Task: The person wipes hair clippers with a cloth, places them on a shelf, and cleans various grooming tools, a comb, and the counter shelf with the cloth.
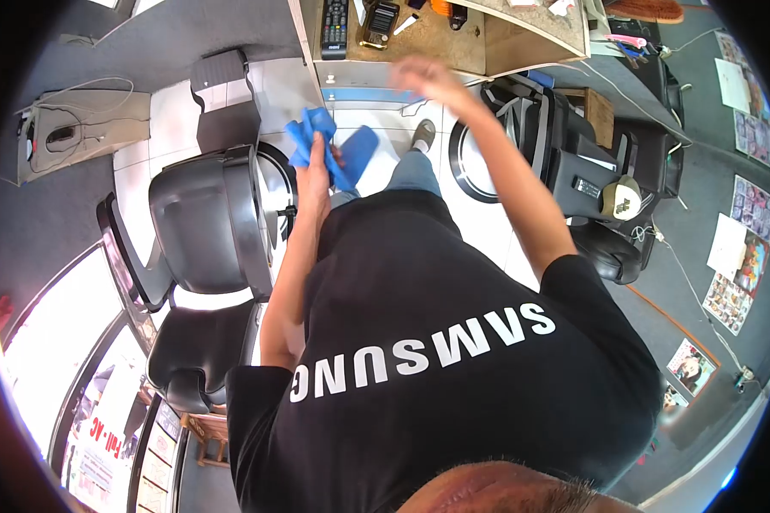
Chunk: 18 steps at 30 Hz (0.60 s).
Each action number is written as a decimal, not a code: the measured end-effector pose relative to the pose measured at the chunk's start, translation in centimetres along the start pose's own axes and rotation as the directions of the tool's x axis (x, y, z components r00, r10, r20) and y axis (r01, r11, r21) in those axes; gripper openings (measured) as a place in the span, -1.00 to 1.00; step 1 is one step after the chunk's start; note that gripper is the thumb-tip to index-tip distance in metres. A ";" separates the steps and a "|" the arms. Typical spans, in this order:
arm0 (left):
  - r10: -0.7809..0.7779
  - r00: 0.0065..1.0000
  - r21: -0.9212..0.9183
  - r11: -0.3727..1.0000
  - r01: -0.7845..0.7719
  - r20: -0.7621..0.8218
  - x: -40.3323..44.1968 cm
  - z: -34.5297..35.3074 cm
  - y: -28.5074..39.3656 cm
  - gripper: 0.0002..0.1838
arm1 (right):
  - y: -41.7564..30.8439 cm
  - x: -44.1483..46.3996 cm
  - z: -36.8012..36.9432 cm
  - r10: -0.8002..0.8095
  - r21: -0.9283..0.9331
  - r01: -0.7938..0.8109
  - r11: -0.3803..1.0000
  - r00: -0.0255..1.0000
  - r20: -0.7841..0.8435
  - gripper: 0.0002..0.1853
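Observation:
My left hand (314, 178) is closed around a crumpled blue cloth (321, 132), its thumb lying along the near side. Part of the cloth hangs down to the right. My right hand (423, 79) is raised in front of the wooden shelf (449, 53), smeared by motion, so its fingers cannot be made out. On the shelf lie a black remote control (334, 32), a dark handheld device (379, 24) and a small white item (405, 25). Below the shelf edge is a blue drawer front (364, 95).
Black salon chairs stand on my left (201, 227) and right (565, 162). A cap (622, 199) and another remote (587, 186) rest on the right side. A white cable (637, 103) runs along the right wall. Glass doors (68, 342) are at the lower left.

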State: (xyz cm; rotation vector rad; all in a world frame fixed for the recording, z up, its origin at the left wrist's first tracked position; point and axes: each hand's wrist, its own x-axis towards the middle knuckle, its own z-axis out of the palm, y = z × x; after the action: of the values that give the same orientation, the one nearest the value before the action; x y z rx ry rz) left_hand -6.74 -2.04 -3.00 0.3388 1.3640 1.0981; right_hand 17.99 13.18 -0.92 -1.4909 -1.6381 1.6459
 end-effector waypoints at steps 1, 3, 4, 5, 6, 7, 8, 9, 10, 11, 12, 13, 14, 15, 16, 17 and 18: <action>0.010 1.000 0.042 0.999 -0.011 0.024 -0.4 -0.8 0.5 -0.59 | 2.2 2.8 -3.0 -0.232 -0.376 0.124 0.918 0.938 -0.258 -0.58; -0.017 0.999 0.095 0.995 0.013 0.038 -0.8 -2.4 0.5 -0.57 | 1.2 5.9 -6.9 -0.182 -0.562 -0.220 0.798 0.800 -0.572 -0.51; -0.029 0.999 0.152 0.988 0.024 0.033 -1.3 -2.8 0.9 -0.56 | 3.5 9.1 -9.0 -0.302 -0.608 -0.279 0.743 0.671 -0.677 -0.52; -0.020 0.999 0.185 0.983 0.014 0.029 -1.6 -3.1 0.9 -0.54 | 3.9 10.9 -10.2 -0.317 -0.658 -0.300 0.691 0.692 -0.649 -0.49; -0.012 1.000 0.217 0.976 0.006 0.024 -1.9 -3.4 0.8 -0.53 | 4.3 12.4 -11.0 -0.328 -0.704 -0.318 0.635 0.715 -0.618 -0.46; -0.008 1.000 0.241 0.970 0.002 0.026 -2.2 -3.7 0.6 -0.51 | 4.6 13.9 -11.7 -0.335 -0.748 -0.332 0.574 0.738 -0.585 -0.43; -0.020 1.000 0.245 0.969 0.018 0.007 -3.1 -3.2 1.2 -0.56 | 5.6 15.5 -12.2 -0.322 -0.719 -0.331 0.611 0.726 -0.607 -0.42; -0.010 1.000 0.235 0.972 0.009 0.004 -3.5 -3.2 1.2 -0.56 | 7.3 17.3 -12.4 -0.308 -0.690 -0.329 0.645 0.714 -0.629 -0.41; 0.000 1.000 0.224 0.975 -0.001 0.001 -3.8 -3.3 1.2 -0.57 | 8.7 18.5 -12.8 -0.285 -0.687 -0.345 0.640 0.724 -0.629 -0.41; -0.003 1.000 0.212 0.977 0.005 -0.009 -3.8 -3.6 0.7 -0.57 | 10.0 19.6 -13.3 -0.261 -0.684 -0.361 0.634 0.733 -0.628 -0.41; -0.006 1.000 0.218 0.976 0.010 -0.019 -4.0 -3.8 0.7 -0.56 | 10.4 19.8 -13.9 -0.225 -0.708 -0.394 0.586 0.760 -0.609 -0.43; -0.009 1.000 0.222 0.975 0.015 -0.028 -4.2 -3.8 0.7 -0.56 | 10.7 20.2 -14.3 -0.232 -0.706 -0.385 0.595 0.758 -0.609 -0.43; -0.013 0.999 0.224 0.974 0.020 -0.036 -4.4 -3.7 0.7 -0.56 | 10.2 20.1 -14.5 -0.239 -0.703 -0.375 0.604 0.756 -0.609 -0.44; -0.024 0.998 0.232 0.972 0.035 -0.050 -4.6 -3.7 0.8 -0.54 | 8.7 19.0 -14.4 -0.285 -0.672 -0.321 0.667 0.723 -0.629 -0.45; -0.015 0.999 0.242 0.970 0.025 -0.043 -4.7 -3.7 0.8 -0.54 | 7.7 17.4 -13.8 -0.279 -0.624 -0.313 0.716 0.692 -0.666 -0.46; -0.006 0.999 0.253 0.967 0.014 -0.032 -4.7 -3.7 0.9 -0.53 | 6.9 16.0 -13.2 -0.272 -0.575 -0.299 0.761 0.658 -0.702 -0.47; 0.001 1.000 0.263 0.965 0.004 -0.017 -4.8 -3.7 1.0 -0.52 | 6.9 14.3 -12.7 -0.213 -0.507 -0.337 0.793 0.627 -0.750 -0.49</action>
State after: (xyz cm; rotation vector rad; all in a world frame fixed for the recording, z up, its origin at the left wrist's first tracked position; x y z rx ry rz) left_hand -9.62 -6.68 -0.29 0.5230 1.5287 0.9203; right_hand 26.24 29.64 -9.71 -2.1613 -1.5966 0.2389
